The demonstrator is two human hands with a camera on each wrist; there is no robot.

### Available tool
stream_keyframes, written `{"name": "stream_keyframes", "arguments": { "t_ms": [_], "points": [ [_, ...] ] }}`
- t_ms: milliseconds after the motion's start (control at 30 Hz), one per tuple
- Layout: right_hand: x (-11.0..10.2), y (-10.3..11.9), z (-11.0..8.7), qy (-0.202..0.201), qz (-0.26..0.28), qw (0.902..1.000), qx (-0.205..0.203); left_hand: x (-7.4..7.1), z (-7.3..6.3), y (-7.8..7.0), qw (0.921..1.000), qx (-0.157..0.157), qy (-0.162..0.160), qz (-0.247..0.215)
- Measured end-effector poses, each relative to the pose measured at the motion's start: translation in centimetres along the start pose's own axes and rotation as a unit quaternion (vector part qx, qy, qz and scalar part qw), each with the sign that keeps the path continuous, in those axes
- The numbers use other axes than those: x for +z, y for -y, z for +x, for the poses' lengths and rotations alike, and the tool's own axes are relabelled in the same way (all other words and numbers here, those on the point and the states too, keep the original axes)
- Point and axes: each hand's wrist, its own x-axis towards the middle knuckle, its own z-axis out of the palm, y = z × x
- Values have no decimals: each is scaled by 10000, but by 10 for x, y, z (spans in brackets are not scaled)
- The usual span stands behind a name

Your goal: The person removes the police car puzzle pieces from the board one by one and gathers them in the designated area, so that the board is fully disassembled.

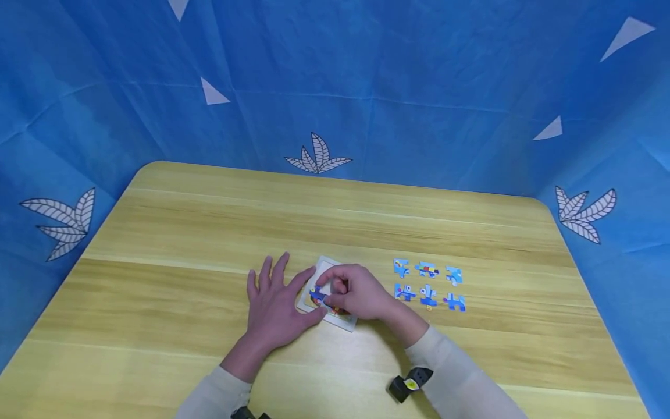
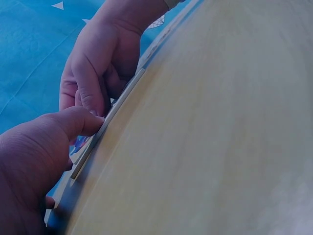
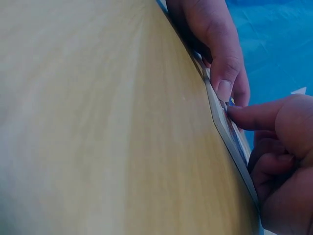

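Note:
A small white puzzle tray (image 1: 342, 323) lies at an angle on the table, with colourful jigsaw pieces along its near side. My left hand (image 1: 275, 311) is spread flat beside it, the thumb resting on its near edge and the index finger at its left corner. Over the tray, my right hand (image 1: 362, 294) pinches a blue jigsaw piece (image 1: 317, 295) between thumb and index finger at the left part of the frame. My right palm and fingers hide part of the tray. In the left wrist view, the left thumb (image 2: 80, 121) touches the tray's edge.
Several loose jigsaw pieces (image 1: 428, 295) lie in two rows to the right of the tray. The wooden table (image 1: 209, 221) has rounded far corners. A blue cloth (image 1: 335, 70) with leaf and triangle prints surrounds its back and sides.

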Motion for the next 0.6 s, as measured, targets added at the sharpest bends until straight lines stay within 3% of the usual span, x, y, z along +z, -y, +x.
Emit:
{"name": "stream_keyframes", "arguments": {
  "t_ms": [400,600],
  "points": [
    [5,4,0,-301,-213,9991,200,-2,0,-1,10000,-41,59,-15],
    [6,4,-1,-360,-320,9988,67,-2,0,-1,10000,-59,69,-3]
  ]
}}
